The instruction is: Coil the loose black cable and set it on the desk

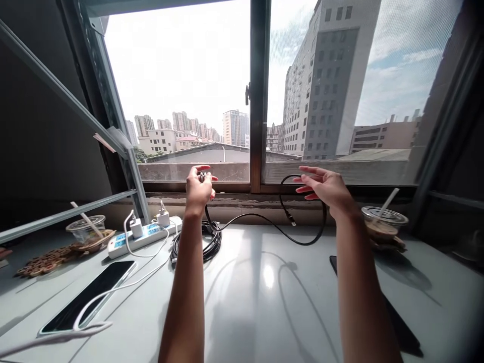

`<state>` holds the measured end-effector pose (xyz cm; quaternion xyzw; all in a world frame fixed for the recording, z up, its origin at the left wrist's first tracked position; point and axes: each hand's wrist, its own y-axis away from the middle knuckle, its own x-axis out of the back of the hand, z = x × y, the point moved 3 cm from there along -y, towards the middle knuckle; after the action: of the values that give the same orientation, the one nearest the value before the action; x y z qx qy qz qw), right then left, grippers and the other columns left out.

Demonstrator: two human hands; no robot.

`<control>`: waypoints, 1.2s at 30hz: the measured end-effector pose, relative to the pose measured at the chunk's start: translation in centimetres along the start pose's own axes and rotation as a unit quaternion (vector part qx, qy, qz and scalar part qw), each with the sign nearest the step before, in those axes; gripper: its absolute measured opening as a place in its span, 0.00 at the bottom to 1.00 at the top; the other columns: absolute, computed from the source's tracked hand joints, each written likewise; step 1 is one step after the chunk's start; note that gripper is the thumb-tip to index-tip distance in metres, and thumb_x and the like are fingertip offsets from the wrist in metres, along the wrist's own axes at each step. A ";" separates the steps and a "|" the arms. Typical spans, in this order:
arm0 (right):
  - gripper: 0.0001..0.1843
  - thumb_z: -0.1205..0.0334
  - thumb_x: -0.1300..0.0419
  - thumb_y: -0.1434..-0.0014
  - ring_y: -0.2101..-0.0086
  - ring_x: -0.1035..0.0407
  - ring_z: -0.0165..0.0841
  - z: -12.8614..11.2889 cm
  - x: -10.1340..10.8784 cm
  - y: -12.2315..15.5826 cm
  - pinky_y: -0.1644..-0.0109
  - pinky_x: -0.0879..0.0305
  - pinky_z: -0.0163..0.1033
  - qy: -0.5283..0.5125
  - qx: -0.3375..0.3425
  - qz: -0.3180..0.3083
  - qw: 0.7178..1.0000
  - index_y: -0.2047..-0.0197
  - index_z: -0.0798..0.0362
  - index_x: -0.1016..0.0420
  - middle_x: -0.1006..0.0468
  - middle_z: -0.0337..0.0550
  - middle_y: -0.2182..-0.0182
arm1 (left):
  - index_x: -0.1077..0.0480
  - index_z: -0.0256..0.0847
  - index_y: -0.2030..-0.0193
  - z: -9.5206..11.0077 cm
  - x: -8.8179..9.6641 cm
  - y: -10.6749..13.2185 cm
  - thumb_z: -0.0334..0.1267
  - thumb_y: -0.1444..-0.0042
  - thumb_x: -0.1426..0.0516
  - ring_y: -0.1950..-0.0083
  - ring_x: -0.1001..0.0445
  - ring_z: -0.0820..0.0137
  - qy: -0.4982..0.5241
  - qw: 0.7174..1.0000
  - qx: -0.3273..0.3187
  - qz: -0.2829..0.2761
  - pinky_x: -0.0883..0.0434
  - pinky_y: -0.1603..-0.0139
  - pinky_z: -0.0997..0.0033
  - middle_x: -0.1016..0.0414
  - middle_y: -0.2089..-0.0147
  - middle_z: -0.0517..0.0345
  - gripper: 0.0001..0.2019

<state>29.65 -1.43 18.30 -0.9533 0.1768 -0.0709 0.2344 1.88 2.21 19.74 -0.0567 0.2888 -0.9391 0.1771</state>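
Left hand [200,190] mostly hides the cable [251,215] bit in it. Right hand [328,187] covers a stretch too, grip unclear from here. Left forearm [189,282] blocks part of the coil [217,246], right forearm [359,282] the middle of the black slab [401,322]. White cord [49,341] cut off lower left. Far-left thing [4,252] cropped, can't ID. Far-right shape [471,247] too dim.

Backlit strongly through the dark-framed, two-pane glass window [259,101]; burnt out to white in the left pane, rippled with moiré in the right. Glaring in one spot on the smooth pale-grey tabletop [242,312]; marked there with looped shadows from the thin black cable [252,215]. Dim toward both sides, soft at far right.
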 end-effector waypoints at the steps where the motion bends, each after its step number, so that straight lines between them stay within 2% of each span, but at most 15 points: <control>1: 0.20 0.67 0.42 0.44 0.76 0.26 0.27 -0.2 -0.3 0.2 0.81 0.34 0.25 0.000 -0.003 -0.033 0.999 0.47 0.58 0.30 0.21 0.47 0.64 | 0.40 0.39 0.58 -0.1 -0.1 0.0 0.30 0.44 0.49 0.89 0.45 0.83 0.001 1.000 -0.008 -0.006 0.47 0.89 0.81 0.30 0.72 0.62 0.07; 5: 0.16 0.61 0.41 0.43 0.77 0.27 0.27 -1.8 -1.9 1.5 0.80 0.33 0.27 0.029 0.045 -0.154 0.987 0.52 0.57 0.26 0.20 0.46 0.65 | 0.36 0.38 0.56 0.7 -0.8 0.5 0.35 0.46 0.44 0.88 0.46 0.82 -0.030 0.997 -0.060 -0.022 0.47 0.87 0.82 0.30 0.77 0.63 0.11; 8: 0.16 0.54 0.40 0.45 0.82 0.31 0.25 -2.9 -2.8 2.5 0.82 0.35 0.27 0.066 0.101 -0.218 0.969 0.59 0.56 0.22 0.21 0.44 0.71 | 0.37 0.35 0.55 1.8 -1.4 1.2 0.33 0.46 0.44 0.88 0.47 0.83 -0.003 0.999 -0.039 -0.021 0.47 0.86 0.83 0.30 0.78 0.62 0.12; 11: 0.16 0.52 0.39 0.46 0.88 0.39 0.22 -3.3 -2.8 2.8 0.87 0.41 0.26 0.133 0.102 -0.149 0.974 0.63 0.57 0.21 0.24 0.40 0.80 | 0.40 0.34 0.51 2.9 -1.5 2.0 0.29 0.44 0.47 0.87 0.47 0.84 0.054 0.998 0.025 -0.012 0.46 0.86 0.83 0.29 0.74 0.61 0.13; 13: 0.13 0.56 0.38 0.46 0.90 0.41 0.21 -3.1 -2.4 2.7 0.87 0.42 0.26 0.169 0.060 -0.094 0.979 0.63 0.58 0.21 0.25 0.40 0.82 | 0.43 0.34 0.48 3.5 -1.4 2.4 0.29 0.43 0.48 0.86 0.43 0.85 0.074 0.995 0.061 -0.039 0.46 0.86 0.83 0.29 0.68 0.58 0.16; 16: 0.12 0.61 0.41 0.42 0.85 0.34 0.24 -2.3 -1.9 2.0 0.82 0.34 0.28 0.115 -0.011 -0.032 0.993 0.59 0.60 0.23 0.22 0.45 0.77 | 0.42 0.35 0.46 4.0 -1.2 2.9 0.29 0.44 0.46 0.81 0.34 0.83 0.094 0.982 0.100 -0.130 0.39 0.83 0.82 0.29 0.61 0.54 0.19; 18: 0.15 0.59 0.44 0.40 0.77 0.27 0.28 -2.1 -1.7 1.5 0.73 0.28 0.31 0.034 -0.009 -0.008 0.999 0.56 0.60 0.25 0.21 0.47 0.72 | 0.42 0.35 0.43 4.4 -1.3 3.4 0.28 0.45 0.46 0.75 0.27 0.78 0.129 0.967 0.116 -0.187 0.30 0.74 0.79 0.29 0.61 0.53 0.21; 19: 0.17 0.56 0.44 0.40 0.72 0.25 0.31 -2.2 -1.8 1.4 0.68 0.26 0.33 0.006 0.011 -0.018 1.000 0.55 0.60 0.25 0.21 0.48 0.70 | 0.44 0.36 0.41 4.6 -1.5 3.7 0.27 0.45 0.47 0.72 0.25 0.75 0.157 0.957 0.120 -0.214 0.28 0.67 0.76 0.28 0.62 0.54 0.23; 22: 0.25 0.47 0.39 0.46 0.58 0.26 0.36 -2.9 -2.6 1.9 0.56 0.27 0.37 0.008 0.082 -0.113 0.990 0.52 0.56 0.26 0.22 0.48 0.59 | 0.51 0.34 0.36 5.6 -2.6 5.0 0.22 0.45 0.50 0.64 0.23 0.70 0.244 0.919 0.124 -0.283 0.29 0.51 0.66 0.28 0.66 0.56 0.29; 24: 0.29 0.50 0.34 0.52 0.54 0.28 0.37 -3.5 -3.6 2.9 0.54 0.28 0.37 0.027 0.107 -0.209 0.972 0.48 0.53 0.28 0.23 0.46 0.56 | 0.52 0.33 0.35 6.1 -3.5 5.8 0.19 0.47 0.51 0.63 0.23 0.70 0.275 0.902 0.118 -0.310 0.31 0.47 0.61 0.28 0.66 0.56 0.32; 26: 0.30 0.57 0.33 0.52 0.58 0.27 0.36 -4.0 -4.4 3.9 0.60 0.26 0.35 0.019 0.103 -0.291 0.951 0.46 0.52 0.30 0.23 0.45 0.57 | 0.51 0.36 0.35 6.4 -4.3 6.3 0.19 0.48 0.51 0.62 0.23 0.70 0.281 0.895 0.105 -0.329 0.32 0.46 0.60 0.27 0.61 0.54 0.33; 28: 0.25 0.63 0.38 0.47 0.67 0.25 0.33 -4.2 -4.8 4.5 0.72 0.27 0.31 0.004 0.078 -0.315 0.946 0.45 0.52 0.31 0.23 0.45 0.58 | 0.49 0.38 0.36 6.4 -4.8 6.7 0.21 0.48 0.50 0.59 0.24 0.68 0.264 0.894 0.091 -0.351 0.31 0.47 0.60 0.27 0.54 0.50 0.31; 31: 0.25 0.69 0.46 0.43 0.78 0.27 0.27 -3.9 -4.0 4.1 0.86 0.37 0.26 0.005 0.024 -0.221 0.975 0.42 0.56 0.35 0.23 0.49 0.57 | 0.46 0.39 0.36 6.4 -4.8 6.8 0.28 0.44 0.47 0.56 0.25 0.66 0.191 0.915 0.078 -0.346 0.30 0.51 0.63 0.31 0.46 0.45 0.28; 34: 0.26 0.72 0.47 0.43 0.81 0.30 0.23 -3.6 -2.6 3.4 0.89 0.45 0.24 -0.003 -0.008 -0.135 0.991 0.40 0.60 0.38 0.24 0.52 0.56 | 0.45 0.37 0.37 6.8 -4.0 6.6 0.39 0.41 0.48 0.54 0.26 0.65 0.116 0.952 0.048 -0.279 0.29 0.57 0.69 0.33 0.43 0.42 0.25; 36: 0.25 0.69 0.46 0.43 0.81 0.31 0.22 -3.8 -1.8 3.1 0.88 0.46 0.24 -0.024 -0.007 -0.089 0.996 0.41 0.60 0.37 0.24 0.52 0.56 | 0.45 0.36 0.37 7.5 -3.4 6.7 0.46 0.39 0.51 0.57 0.25 0.67 0.089 0.964 0.021 -0.249 0.30 0.59 0.71 0.31 0.44 0.42 0.26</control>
<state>26.19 -4.96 20.09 -0.9683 0.0858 -0.0676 0.2247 8.59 -5.61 22.14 -0.0390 0.2609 -0.9606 -0.0874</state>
